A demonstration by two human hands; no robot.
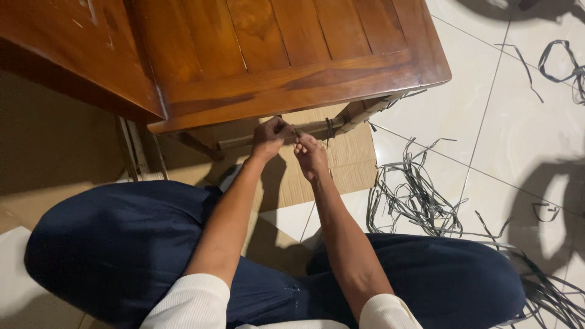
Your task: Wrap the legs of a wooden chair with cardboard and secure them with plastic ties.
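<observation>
1. Head view looks down on a large wooden piece of furniture [274, 55] with a slatted, reddish-brown top; its front edge overhangs and hides most of the frame beneath it.
2. Person's legs in dark blue trousers [122, 244] are folded on the floor and fill the lower part of the view, with white ribbed sleeves at the bottom edge.
3. White tiled floor [487, 122] lies to the right, crossed by dark shadows.
4. Flat sheet of brown cardboard [329, 164] lies under the furniture and the hands.
5. Loose tangle of dark grey strips [414, 195] lies on the tiles just right of the right forearm; more strips are scattered at the far right.
6. Pale lower rail [317, 127] runs under the overhanging edge, with a dark strip wound around it near its right end.
7. Left hand [270, 137] is closed, fingers pinched together on a thin dark strip [297, 132] at the rail.
8. Right hand [311, 155] sits just beside it, fingertips pinching the same strip.
</observation>
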